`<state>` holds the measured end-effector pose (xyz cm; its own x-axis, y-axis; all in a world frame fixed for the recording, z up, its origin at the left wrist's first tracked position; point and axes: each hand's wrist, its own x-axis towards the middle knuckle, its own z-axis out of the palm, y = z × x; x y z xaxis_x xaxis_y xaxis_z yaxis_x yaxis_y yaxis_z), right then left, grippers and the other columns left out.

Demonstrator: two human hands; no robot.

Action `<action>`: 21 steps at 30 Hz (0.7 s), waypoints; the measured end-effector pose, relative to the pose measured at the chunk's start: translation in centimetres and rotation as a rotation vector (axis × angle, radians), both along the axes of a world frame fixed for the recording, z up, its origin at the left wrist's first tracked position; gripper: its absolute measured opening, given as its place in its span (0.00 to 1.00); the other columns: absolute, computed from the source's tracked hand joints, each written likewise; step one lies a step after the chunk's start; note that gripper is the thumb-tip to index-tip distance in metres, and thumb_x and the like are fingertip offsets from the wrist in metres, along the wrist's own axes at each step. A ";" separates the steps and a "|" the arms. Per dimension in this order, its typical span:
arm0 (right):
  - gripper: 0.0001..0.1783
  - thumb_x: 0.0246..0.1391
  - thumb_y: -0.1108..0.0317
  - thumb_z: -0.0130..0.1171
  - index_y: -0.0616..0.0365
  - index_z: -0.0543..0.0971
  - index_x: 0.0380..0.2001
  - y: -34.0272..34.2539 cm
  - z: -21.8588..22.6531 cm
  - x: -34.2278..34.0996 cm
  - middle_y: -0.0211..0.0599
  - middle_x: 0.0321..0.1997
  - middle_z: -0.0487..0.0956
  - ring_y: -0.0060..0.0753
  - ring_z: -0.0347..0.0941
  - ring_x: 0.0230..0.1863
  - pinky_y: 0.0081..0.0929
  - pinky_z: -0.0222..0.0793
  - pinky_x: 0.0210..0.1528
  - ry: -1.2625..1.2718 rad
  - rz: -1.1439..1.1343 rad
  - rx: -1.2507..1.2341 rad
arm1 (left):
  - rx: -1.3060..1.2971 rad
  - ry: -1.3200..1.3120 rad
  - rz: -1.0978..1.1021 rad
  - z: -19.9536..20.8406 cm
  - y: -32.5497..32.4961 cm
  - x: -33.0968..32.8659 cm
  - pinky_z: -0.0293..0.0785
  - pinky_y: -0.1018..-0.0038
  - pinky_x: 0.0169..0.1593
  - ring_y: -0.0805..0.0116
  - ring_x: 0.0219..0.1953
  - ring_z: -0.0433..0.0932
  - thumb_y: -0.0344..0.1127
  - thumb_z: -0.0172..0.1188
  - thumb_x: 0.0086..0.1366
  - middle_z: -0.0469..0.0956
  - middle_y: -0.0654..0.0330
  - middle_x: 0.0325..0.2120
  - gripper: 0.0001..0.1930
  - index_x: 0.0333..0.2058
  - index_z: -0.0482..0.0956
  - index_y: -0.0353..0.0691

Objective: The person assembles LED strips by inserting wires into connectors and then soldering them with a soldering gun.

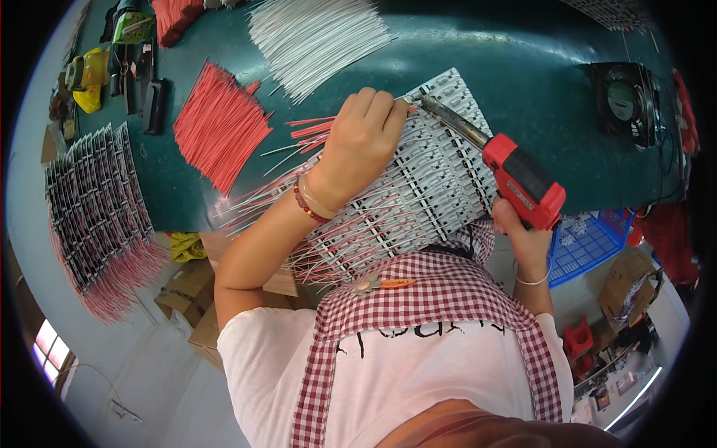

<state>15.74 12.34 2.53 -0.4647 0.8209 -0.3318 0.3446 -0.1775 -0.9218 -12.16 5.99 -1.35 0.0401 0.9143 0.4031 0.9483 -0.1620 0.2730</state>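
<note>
A panel of small grey circuit boards (455,160) lies slanted in front of my body, with rows of red and white wires (358,235) sticking out over its left part. My left hand (362,138) is closed in a pinch above the far part of the panel. Red wires (310,128) pass through it, their ends showing on both sides. My right hand (520,235) grips a red and black soldering gun (523,179). Its metal tip reaches the panel's far edge, close to my left fingertips. Whether the tip touches a board, I cannot tell.
On the green table (553,97) lie a pile of red wires (220,127) and a pile of white wires (314,45). Finished-looking wired panels (97,201) hang at the left edge. A black fan-like device (624,101) stands right; a blue basket (590,250) sits below.
</note>
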 end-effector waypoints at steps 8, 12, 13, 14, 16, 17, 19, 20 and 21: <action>0.12 0.47 0.73 0.71 0.63 0.83 0.35 0.0 0.3 -0.5 0.31 0.28 0.83 0.19 0.75 0.27 0.20 0.70 0.31 -0.041 0.076 0.078 | -0.048 -0.026 0.058 0.3 -0.3 0.5 0.68 0.68 0.35 0.60 0.30 0.69 0.24 0.58 0.50 0.67 0.57 0.27 0.14 0.39 0.78 0.33; 0.13 0.46 0.73 0.71 0.63 0.83 0.37 -0.1 0.3 -0.1 0.32 0.27 0.83 0.20 0.76 0.25 0.20 0.71 0.30 -0.034 0.102 0.176 | -0.055 -0.023 0.060 0.3 -0.3 0.6 0.68 0.68 0.35 0.60 0.30 0.69 0.24 0.58 0.50 0.67 0.57 0.27 0.14 0.38 0.78 0.32; 0.13 0.46 0.73 0.71 0.63 0.83 0.37 -0.1 0.3 -0.1 0.32 0.27 0.83 0.20 0.76 0.25 0.20 0.71 0.30 -0.035 0.104 0.176 | -0.055 -0.024 0.062 0.3 -0.3 0.6 0.68 0.68 0.35 0.60 0.30 0.69 0.24 0.58 0.50 0.67 0.57 0.27 0.14 0.38 0.78 0.32; 0.13 0.46 0.73 0.71 0.63 0.83 0.38 -0.1 0.4 -0.3 0.32 0.28 0.83 0.21 0.76 0.25 0.21 0.71 0.30 -0.033 0.098 0.165 | -0.060 -0.019 0.065 0.3 -0.3 0.6 0.68 0.68 0.35 0.60 0.30 0.69 0.24 0.58 0.50 0.67 0.57 0.27 0.14 0.38 0.78 0.33; 0.14 0.46 0.73 0.71 0.62 0.84 0.38 0.0 0.3 -0.3 0.32 0.28 0.83 0.22 0.77 0.26 0.21 0.71 0.30 -0.030 0.094 0.154 | -0.063 -0.015 0.070 0.3 -0.3 0.6 0.68 0.68 0.35 0.60 0.30 0.69 0.24 0.58 0.50 0.67 0.57 0.27 0.14 0.38 0.78 0.33; 0.14 0.46 0.73 0.71 0.62 0.84 0.38 0.0 0.2 -0.2 0.32 0.28 0.83 0.22 0.77 0.26 0.21 0.71 0.30 -0.037 0.110 0.190 | -0.068 -0.023 0.070 0.4 -0.3 0.6 0.68 0.68 0.35 0.60 0.30 0.69 0.24 0.58 0.50 0.67 0.57 0.27 0.13 0.38 0.78 0.33; 0.14 0.46 0.73 0.71 0.62 0.84 0.38 -0.1 0.0 -0.1 0.32 0.28 0.83 0.22 0.77 0.26 0.21 0.71 0.31 -0.044 0.127 0.226 | -0.073 -0.032 0.071 0.4 -0.3 0.7 0.68 0.68 0.35 0.60 0.30 0.69 0.24 0.58 0.50 0.67 0.57 0.27 0.13 0.38 0.78 0.33; 0.13 0.46 0.73 0.71 0.62 0.84 0.38 -0.1 0.0 -0.2 0.32 0.28 0.83 0.20 0.76 0.26 0.20 0.71 0.30 -0.037 0.110 0.214 | -0.070 -0.022 0.070 0.3 -0.3 0.7 0.68 0.68 0.35 0.60 0.31 0.69 0.24 0.57 0.50 0.67 0.57 0.27 0.13 0.38 0.77 0.33; 0.13 0.45 0.74 0.72 0.62 0.84 0.37 -0.2 0.0 -0.2 0.32 0.28 0.83 0.19 0.76 0.26 0.20 0.71 0.30 -0.030 0.093 0.201 | -0.067 -0.013 0.069 0.2 -0.3 0.7 0.68 0.68 0.35 0.61 0.31 0.69 0.24 0.57 0.50 0.67 0.57 0.27 0.13 0.38 0.77 0.33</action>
<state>15.54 12.18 2.50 -0.5337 0.8263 -0.1802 0.3784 0.0427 -0.9247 -11.50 5.68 -1.12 -0.0289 0.9397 0.3407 0.9530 -0.0770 0.2932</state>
